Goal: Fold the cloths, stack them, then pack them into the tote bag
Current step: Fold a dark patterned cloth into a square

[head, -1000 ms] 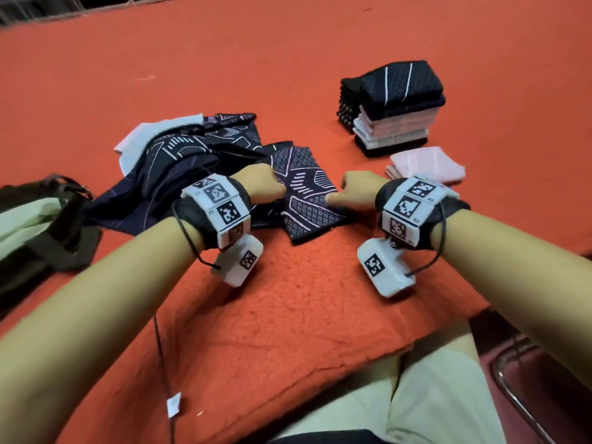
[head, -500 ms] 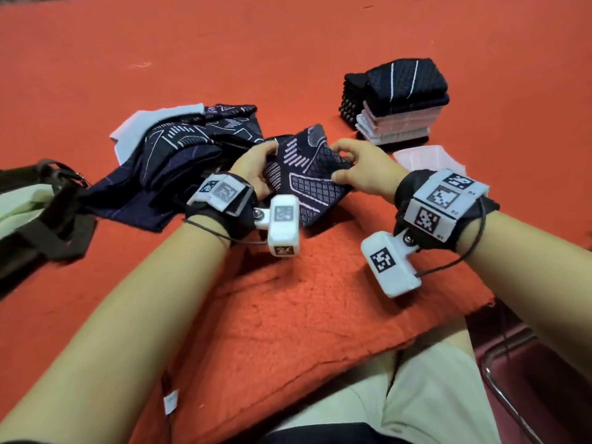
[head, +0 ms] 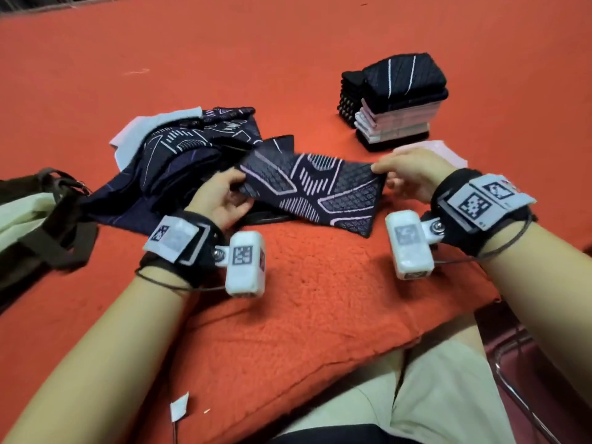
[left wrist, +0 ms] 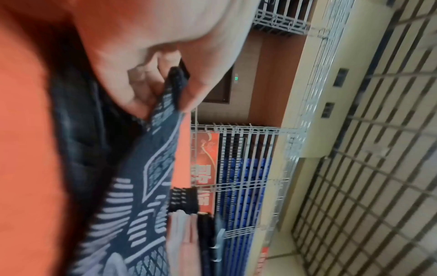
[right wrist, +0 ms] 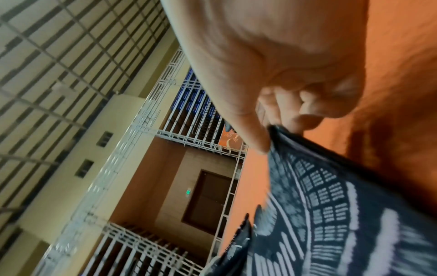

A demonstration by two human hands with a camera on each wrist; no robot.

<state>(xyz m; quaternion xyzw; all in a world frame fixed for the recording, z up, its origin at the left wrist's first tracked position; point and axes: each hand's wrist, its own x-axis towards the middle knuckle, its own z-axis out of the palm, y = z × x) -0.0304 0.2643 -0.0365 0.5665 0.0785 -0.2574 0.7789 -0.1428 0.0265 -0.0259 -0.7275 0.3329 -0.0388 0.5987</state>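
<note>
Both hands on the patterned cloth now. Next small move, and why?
Probably bring the two pinched corners toward the near edge to fold it in half: left hand and right hand hold the patterned cloth stretched open, not yet folded.

Orange carpet (head: 288, 52), white railings (left wrist: 248, 149), brown door (right wrist: 208, 198).

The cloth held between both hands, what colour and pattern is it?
The cloth is dark navy with pale lilac-white geometric lines, stripes and grids, clearest in the head view.

text: none legible | banner (left wrist: 204, 168) (characters too blurred)
</note>
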